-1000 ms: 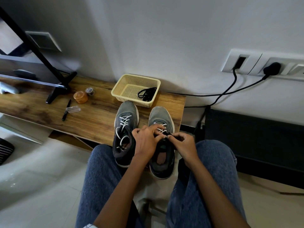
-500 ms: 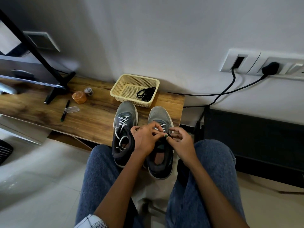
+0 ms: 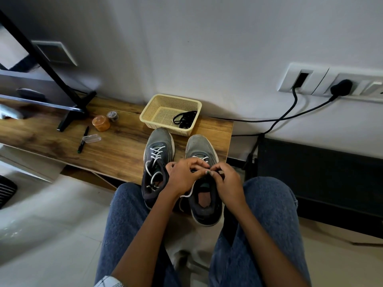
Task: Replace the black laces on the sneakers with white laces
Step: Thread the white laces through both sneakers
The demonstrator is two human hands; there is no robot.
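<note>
White lace (image 3: 191,192) | pinched between both hands' fingers (image 3: 204,174) | over right sneaker (image 3: 204,204) tongue

no legible text anywhere

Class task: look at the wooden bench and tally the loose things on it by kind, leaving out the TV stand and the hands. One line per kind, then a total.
Sneakers: 2, the left sneaker and the right sneaker
Basket: 1
Bundle of black laces: 1
Orange jar: 1
Small round tin: 1
Pen: 1
Clear case: 1
Total: 8
</note>
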